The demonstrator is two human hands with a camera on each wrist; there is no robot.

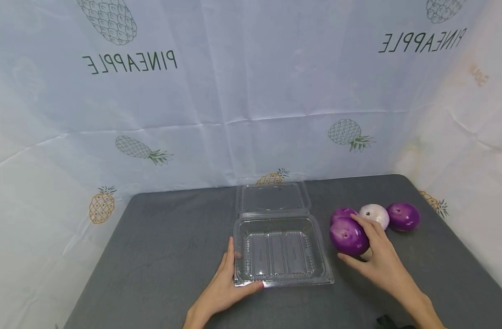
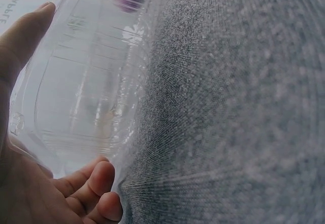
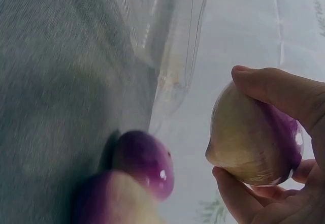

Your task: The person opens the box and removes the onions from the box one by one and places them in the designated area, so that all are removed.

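Note:
A clear plastic clamshell container point(image 1: 277, 256) sits with its lid point(image 1: 273, 198) folded back behind it. My left hand point(image 1: 222, 285) holds its near left corner, thumb along the front rim and fingers at the left side. In the left wrist view the lower fingers point(image 2: 104, 178) curl beside the container wall point(image 2: 86, 82). My right hand point(image 1: 380, 258) grips a purple and white turnip point(image 1: 349, 236), which the right wrist view shows held up off the table between thumb and fingers. Behind it lie a purple turnip point(image 1: 342, 213), a white-looking one point(image 1: 374, 215) and another purple one point(image 1: 403, 217).
The grey table point(image 1: 177, 246) ends at the back against a white pineapple-print cloth point(image 1: 251, 91), which also hangs at both sides. A dark strap-like object point(image 1: 386, 321) shows at the lower edge near the right forearm.

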